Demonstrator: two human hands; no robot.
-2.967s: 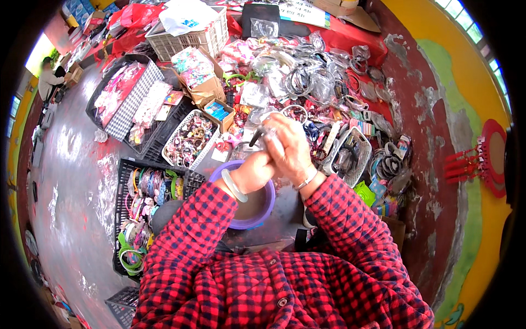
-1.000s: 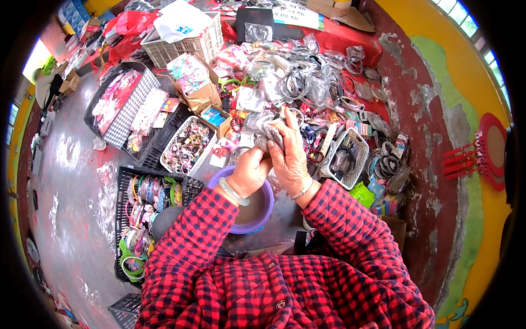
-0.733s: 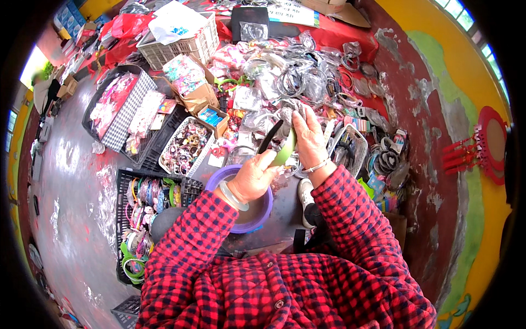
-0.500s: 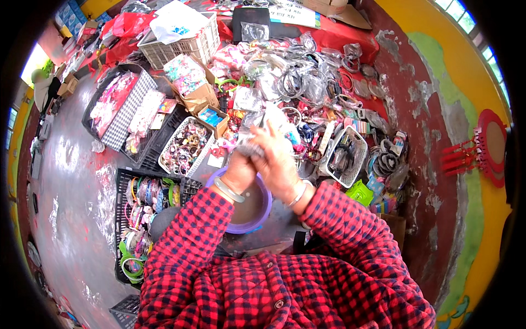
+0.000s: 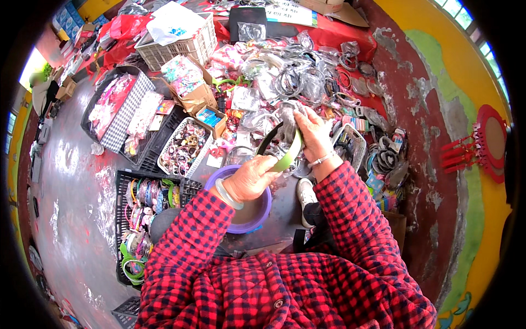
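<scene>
My left hand [image 5: 249,178] pinches one end of a wide headband [image 5: 290,155], light green outside and dark inside, held tilted above the basin. My right hand [image 5: 315,134] is closed at the band's other side, gripping a crumpled grey cloth [image 5: 289,116] against it. Beneath my left hand stands a round purple basin [image 5: 267,205] with murky water in it. Each wrist wears a bangle.
A black crate [image 5: 120,219] of headbands stands at left, beside a white basket [image 5: 163,160] of hair ties. Bagged hair accessories [image 5: 298,82] pile up ahead on red cloth. Another white basket [image 5: 359,156] sits at right. A shoe [image 5: 306,193] shows below my right hand.
My hands were together around something grey; now they are apart, with the green headband between them. My right hand has moved right, and the shoe has come into view.
</scene>
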